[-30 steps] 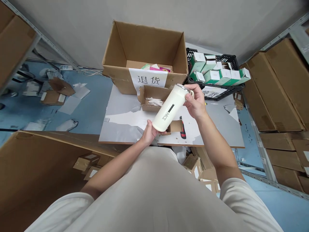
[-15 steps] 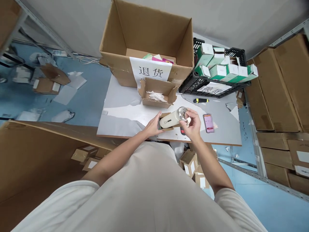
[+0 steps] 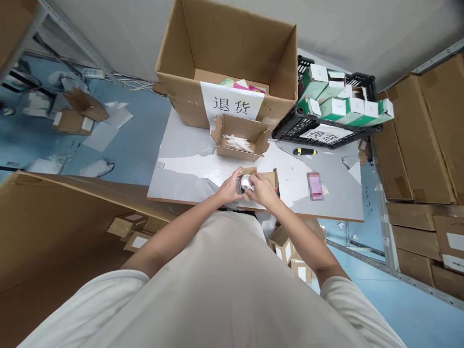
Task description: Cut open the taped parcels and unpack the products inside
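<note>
A bottle [image 3: 246, 182] with a shiny silver top stands nearly end-on to the camera, its pale body now hidden in a small box. My left hand [image 3: 229, 187] is wrapped round the left side of that small box. From the right, my right hand [image 3: 261, 188] has its fingers on the silver top. An open brown carton [image 3: 270, 178] lies on the table just behind my right hand, partly covered by it.
On the table [image 3: 181, 164] are a large cardboard box [image 3: 181, 92], a small box of white packets [image 3: 234, 154], a black crate [image 3: 286, 125] of green-white boxes, a yellow-black cutter [image 3: 304, 152] and a phone [image 3: 315, 186]. Stacked cartons [image 3: 409, 145] stand right.
The bottle has gone down into the small box and turned from slanted to nearly upright. My right hand has moved left with it. The view has shifted slightly.
</note>
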`<state>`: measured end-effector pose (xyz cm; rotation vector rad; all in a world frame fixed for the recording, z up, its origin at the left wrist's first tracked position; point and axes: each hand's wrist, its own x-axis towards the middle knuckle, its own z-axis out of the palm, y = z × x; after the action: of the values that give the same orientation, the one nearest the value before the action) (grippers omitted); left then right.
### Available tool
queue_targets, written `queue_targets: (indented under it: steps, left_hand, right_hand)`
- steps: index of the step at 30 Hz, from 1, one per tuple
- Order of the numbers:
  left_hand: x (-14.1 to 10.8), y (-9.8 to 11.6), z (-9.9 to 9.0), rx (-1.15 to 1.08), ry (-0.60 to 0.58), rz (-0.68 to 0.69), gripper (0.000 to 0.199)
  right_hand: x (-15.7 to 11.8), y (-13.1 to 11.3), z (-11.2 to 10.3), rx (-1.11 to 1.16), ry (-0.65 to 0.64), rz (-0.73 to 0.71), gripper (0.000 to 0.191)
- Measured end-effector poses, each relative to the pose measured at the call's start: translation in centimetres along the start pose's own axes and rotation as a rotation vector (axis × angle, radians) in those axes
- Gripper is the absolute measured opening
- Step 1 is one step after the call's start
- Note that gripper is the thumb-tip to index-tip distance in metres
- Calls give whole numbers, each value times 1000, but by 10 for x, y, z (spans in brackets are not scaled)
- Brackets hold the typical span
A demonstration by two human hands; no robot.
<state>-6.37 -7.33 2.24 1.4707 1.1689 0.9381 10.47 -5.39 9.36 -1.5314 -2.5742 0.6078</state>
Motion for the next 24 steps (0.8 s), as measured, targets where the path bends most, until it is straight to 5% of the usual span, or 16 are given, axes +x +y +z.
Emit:
queue_targets:
  steps: [8,12,14,19,21,24]
  left_hand:
    - [3,-7,1,-113,-18,-8,96]
    - [5,-10,0,37,-32,50,86]
    - [5,-11,0,154,-62,96,85]
    - [4,-9,1,280,-85,155,84]
    - [3,-7,2,288,-87,153,83]
    - [3,-6,3,286,-93,138,85]
  right_hand:
    - [-8,10,12,-14,-47,-99,21]
    - [-24,19,16,106,69,-181,29]
    - [-38,26,16,174,229,-179,32]
    - [-76,55,27,430,809,297,45]
    - [-81,66,40,717,805,498,52]
    - [-77,74,58,1122,566,574,62]
